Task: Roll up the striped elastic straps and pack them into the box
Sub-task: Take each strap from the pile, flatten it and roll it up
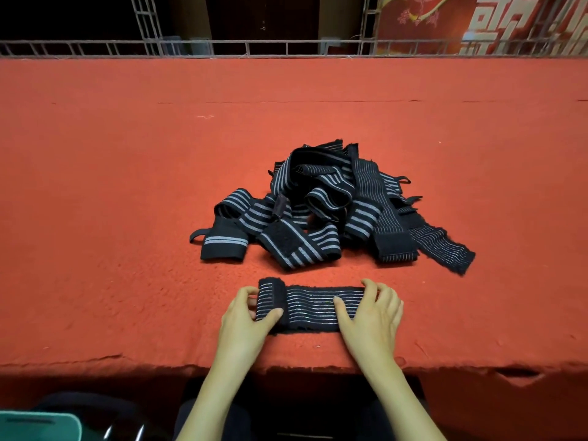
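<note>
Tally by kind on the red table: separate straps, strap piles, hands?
Partly rolled strap: 1
Tangled strap pile: 1 (straps inside uncountable)
Hands: 2, left hand and right hand
Total: 4

Bare red felt tabletop (127,186) lies open to the left and right of my hands and beyond the heap, as far as the metal railing (286,47) at the back edge. The tangled pile of striped elastic straps (334,205) blocks the centre, with one tail sprawling toward the right front. Only a narrow strip of felt separates it from the thin-striped strap (315,305), which my left hand (251,316) and right hand (372,313) grip at either end by the front edge.
</note>
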`<state>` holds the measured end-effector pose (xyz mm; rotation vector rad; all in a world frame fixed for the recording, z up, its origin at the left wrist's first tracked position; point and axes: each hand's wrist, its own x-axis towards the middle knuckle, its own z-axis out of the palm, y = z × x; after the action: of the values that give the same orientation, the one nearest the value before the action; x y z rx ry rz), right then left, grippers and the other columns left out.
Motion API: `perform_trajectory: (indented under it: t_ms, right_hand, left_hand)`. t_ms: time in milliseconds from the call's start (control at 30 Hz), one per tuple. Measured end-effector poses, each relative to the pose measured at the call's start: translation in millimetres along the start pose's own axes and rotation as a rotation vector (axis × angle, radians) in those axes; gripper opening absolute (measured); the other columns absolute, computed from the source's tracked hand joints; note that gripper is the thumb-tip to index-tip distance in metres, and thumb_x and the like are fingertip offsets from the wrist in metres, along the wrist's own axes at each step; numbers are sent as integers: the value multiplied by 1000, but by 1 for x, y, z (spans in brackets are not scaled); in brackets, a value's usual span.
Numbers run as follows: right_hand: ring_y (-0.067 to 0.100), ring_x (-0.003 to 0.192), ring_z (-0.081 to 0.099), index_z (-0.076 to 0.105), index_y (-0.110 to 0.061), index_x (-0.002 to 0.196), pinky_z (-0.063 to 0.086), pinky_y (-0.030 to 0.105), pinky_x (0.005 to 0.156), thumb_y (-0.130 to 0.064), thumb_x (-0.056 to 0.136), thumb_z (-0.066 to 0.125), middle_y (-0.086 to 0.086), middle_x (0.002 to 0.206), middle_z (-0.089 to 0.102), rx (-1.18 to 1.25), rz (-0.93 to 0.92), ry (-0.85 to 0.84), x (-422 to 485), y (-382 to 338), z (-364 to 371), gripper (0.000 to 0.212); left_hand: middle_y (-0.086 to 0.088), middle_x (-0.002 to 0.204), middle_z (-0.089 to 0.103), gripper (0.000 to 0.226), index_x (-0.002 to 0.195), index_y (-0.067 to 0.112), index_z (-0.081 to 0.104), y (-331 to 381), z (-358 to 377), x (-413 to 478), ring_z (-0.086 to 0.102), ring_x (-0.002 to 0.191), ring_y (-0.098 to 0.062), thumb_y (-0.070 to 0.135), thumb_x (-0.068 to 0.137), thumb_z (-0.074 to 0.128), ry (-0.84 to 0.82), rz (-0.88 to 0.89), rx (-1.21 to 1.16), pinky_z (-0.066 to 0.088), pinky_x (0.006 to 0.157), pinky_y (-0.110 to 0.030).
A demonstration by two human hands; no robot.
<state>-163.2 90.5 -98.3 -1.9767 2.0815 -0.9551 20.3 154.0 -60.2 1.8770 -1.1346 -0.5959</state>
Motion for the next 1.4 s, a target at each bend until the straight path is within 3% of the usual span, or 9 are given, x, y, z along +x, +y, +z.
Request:
perform_trajectory:
  t_ms: [167, 333, 467, 733, 967, 1033, 1133, 1233, 1400]
  right_hand:
    - [37, 116, 46, 55, -7, 122, 23, 57, 110, -37, 82, 69, 14, 111, 55, 1, 12, -53, 0, -2, -2, 52]
    - [24, 108, 48, 58, -18, 113, 31, 47, 105, -11, 87, 61, -5, 102, 54, 243, -66, -65, 1, 0, -12, 27]
    - [17, 105, 50, 60, -23, 109, 31, 38, 103, -16, 90, 60, -10, 101, 59, 292, -155, -141, 8, -11, -12, 20]
    - [17, 109, 48, 61, -24, 111, 19, 44, 114, -20, 93, 55, -8, 105, 61, 207, -217, -274, 11, -38, 8, 19]
    - [7, 92, 42, 65, -22, 102, 33, 46, 105, -16, 88, 62, -12, 91, 56, 351, -178, -208, 11, -31, 11, 15]
    - [7, 92, 42, 64, -23, 103, 33, 45, 105, -16, 89, 61, -12, 92, 56, 360, -178, -211, 10, -30, 11, 16]
    - [8, 92, 43, 63, -23, 105, 35, 42, 103, -15, 88, 62, -13, 92, 54, 377, -183, -204, 10, -29, 11, 19]
    - [12, 94, 46, 63, -22, 109, 37, 39, 99, -14, 86, 63, -11, 94, 53, 362, -197, -178, 9, -30, 11, 24]
    - [18, 99, 49, 63, -18, 113, 38, 38, 97, -13, 87, 63, -4, 99, 59, 372, -196, -127, 6, -30, 11, 26]
  left_hand:
    - [3, 99, 62, 37, 107, 24, 48, 10, 5, 0, 59, 93, -21, 31, 79, 69, -4, -6, 149, 42, 76, -33]
    - [2, 102, 57, 34, 105, 26, 44, 12, 5, -7, 55, 91, -18, 23, 80, 67, 24, 9, 58, 39, 77, -32]
    - [2, 105, 48, 37, 114, 20, 45, 8, -7, -13, 49, 87, -18, 17, 83, 64, 160, 38, 80, 34, 75, -31]
    - [-1, 109, 51, 38, 117, 13, 59, -10, -13, -6, 49, 102, -20, 14, 80, 70, 269, 266, 285, 46, 85, -36]
    - [12, 106, 60, 30, 98, 20, 71, -8, 11, -11, 46, 103, -1, 42, 86, 53, 88, 497, 187, 24, 95, -1]
    - [10, 103, 65, 19, 97, 19, 71, -6, 11, -7, 53, 99, -5, 23, 88, 55, 112, 478, 137, 29, 92, -3]
    - [11, 101, 63, 27, 99, 20, 70, -7, 3, -2, 58, 97, -7, 1, 82, 65, 138, 346, -4, 44, 92, -24]
    - [9, 106, 55, 38, 111, 26, 62, -7, 2, 0, 56, 101, -14, 12, 78, 74, 109, 170, -29, 48, 92, -37]
    - [7, 106, 55, 44, 117, 30, 58, -4, 5, -1, 57, 95, -13, 26, 77, 75, 81, 91, -18, 50, 87, -37]
